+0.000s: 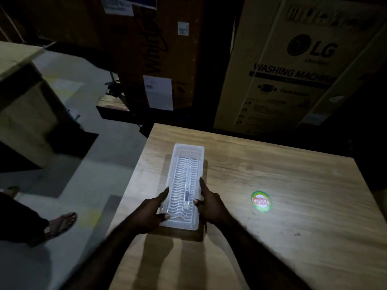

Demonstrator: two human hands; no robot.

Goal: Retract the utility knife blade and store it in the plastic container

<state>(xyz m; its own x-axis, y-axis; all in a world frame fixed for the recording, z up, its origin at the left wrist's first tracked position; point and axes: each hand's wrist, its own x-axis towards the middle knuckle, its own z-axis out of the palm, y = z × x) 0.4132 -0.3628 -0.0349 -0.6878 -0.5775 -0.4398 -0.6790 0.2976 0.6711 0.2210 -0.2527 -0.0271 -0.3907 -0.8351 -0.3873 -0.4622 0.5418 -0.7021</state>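
Note:
A long translucent plastic container [187, 151] with a ribbed floor lies lengthwise on the wooden table [293, 176]. Inside it, along the middle, lies the slim utility knife [187, 190], pale with a dark slider; I cannot tell whether its blade is out. My left hand [152, 212] grips the container's near left side, thumb on the rim. My right hand [209, 204] holds the near right side, thumb reaching over the rim beside the knife's near end.
A round green and red sticker [261, 201] sits on the table to the right. Tall cardboard appliance boxes [293, 65] stand behind the table. On the floor at left, another person's sandalled foot [60, 225] is close to the table's left edge.

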